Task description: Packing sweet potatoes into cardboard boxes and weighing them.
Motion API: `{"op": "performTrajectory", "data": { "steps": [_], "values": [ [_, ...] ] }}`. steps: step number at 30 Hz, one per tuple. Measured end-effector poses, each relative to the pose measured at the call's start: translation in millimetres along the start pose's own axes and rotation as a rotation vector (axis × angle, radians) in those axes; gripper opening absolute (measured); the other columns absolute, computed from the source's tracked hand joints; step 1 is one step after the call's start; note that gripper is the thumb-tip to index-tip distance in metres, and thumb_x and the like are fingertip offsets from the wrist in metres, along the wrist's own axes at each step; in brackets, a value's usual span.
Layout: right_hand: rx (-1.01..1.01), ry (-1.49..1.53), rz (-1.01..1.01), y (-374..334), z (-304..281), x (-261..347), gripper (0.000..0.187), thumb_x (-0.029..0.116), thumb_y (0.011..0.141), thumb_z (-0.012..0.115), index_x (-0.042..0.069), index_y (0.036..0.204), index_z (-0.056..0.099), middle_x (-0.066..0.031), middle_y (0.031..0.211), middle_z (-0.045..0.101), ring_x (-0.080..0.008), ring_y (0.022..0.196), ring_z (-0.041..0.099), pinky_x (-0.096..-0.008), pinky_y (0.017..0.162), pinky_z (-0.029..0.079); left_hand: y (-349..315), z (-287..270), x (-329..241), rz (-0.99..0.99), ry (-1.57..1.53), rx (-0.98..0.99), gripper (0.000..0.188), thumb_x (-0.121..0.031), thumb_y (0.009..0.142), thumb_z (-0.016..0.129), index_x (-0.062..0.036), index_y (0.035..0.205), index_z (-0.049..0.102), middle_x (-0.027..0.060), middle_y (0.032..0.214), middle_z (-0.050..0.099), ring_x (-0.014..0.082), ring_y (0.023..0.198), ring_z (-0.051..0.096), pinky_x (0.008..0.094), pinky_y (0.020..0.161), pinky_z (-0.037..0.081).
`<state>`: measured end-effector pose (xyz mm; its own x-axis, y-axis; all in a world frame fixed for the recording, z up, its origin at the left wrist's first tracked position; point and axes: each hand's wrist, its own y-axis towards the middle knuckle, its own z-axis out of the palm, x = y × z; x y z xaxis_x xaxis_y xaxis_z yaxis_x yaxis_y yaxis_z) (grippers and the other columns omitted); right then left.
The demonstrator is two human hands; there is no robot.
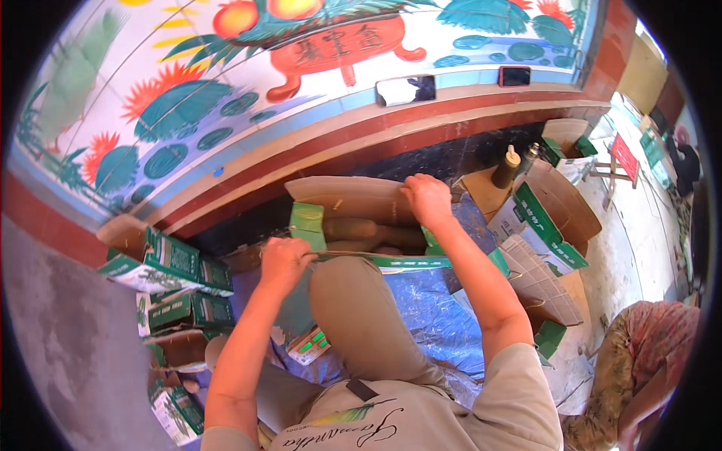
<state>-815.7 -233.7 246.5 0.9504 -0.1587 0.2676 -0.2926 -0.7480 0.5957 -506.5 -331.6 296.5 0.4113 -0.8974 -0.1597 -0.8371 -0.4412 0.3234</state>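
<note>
In front of me an open cardboard box [307,225], green and white outside and plain brown inside, stands by my raised knee. Thick, long brownish pieces that look like roots [352,228] lie in it; their exact kind is hard to make out. My left hand [284,261] has its fingers closed on the near left end of the box's front flap [391,261]. At the far right, my right hand [429,199] grips the upright back flap [353,194]. Part of the contents is hidden by the front flap and my right arm.
Several similar boxes [169,255] line the left side, and another open box [541,218] stands at right. Behind it are bottles [505,167]. Blue sheeting [436,316] covers the ground. Two phones [406,90] rest on the painted wall's ledge. Another person [639,368] is close at right.
</note>
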Motion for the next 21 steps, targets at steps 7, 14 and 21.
{"op": "performTrajectory", "data": {
  "steps": [7, 14, 21],
  "values": [
    [0.297, -0.413, 0.289, -69, 20, -102, 0.010, 0.021, 0.078, 0.059, 0.012, 0.080, 0.058, -0.0050, 0.081, 0.060, -0.0242, 0.082, 0.060, -0.0381, 0.071, 0.048, 22, 63, 7, -0.009, -0.178, 0.071, 0.009, -0.018, 0.074, 0.067, -0.0108, 0.079, 0.065, 0.0075, 0.079, 0.065, 0.0280, 0.078, 0.060, 0.0399, 0.088, 0.042],
    [0.128, -0.380, 0.372, -94, 17, -94, 0.033, 0.024, 0.080, 0.060, 0.009, 0.110, 0.055, -0.0100, 0.113, 0.057, -0.0263, 0.109, 0.051, -0.0411, 0.092, 0.039, -51, 12, 61, -0.308, -0.179, -0.055, 0.014, -0.014, 0.081, 0.062, -0.0033, 0.089, 0.065, 0.0133, 0.093, 0.065, 0.0299, 0.090, 0.061, 0.0364, 0.087, 0.044],
    [0.096, -0.298, 0.284, -130, -21, -71, 0.042, 0.020, 0.078, 0.064, 0.006, 0.116, 0.053, -0.0140, 0.123, 0.051, -0.0304, 0.118, 0.044, -0.0444, 0.099, 0.032, -144, 11, 127, -0.752, -0.344, -0.232, 0.021, -0.017, 0.089, 0.055, 0.0005, 0.093, 0.065, 0.0131, 0.093, 0.065, 0.0223, 0.089, 0.062, 0.0301, 0.082, 0.046]
  ]
}}
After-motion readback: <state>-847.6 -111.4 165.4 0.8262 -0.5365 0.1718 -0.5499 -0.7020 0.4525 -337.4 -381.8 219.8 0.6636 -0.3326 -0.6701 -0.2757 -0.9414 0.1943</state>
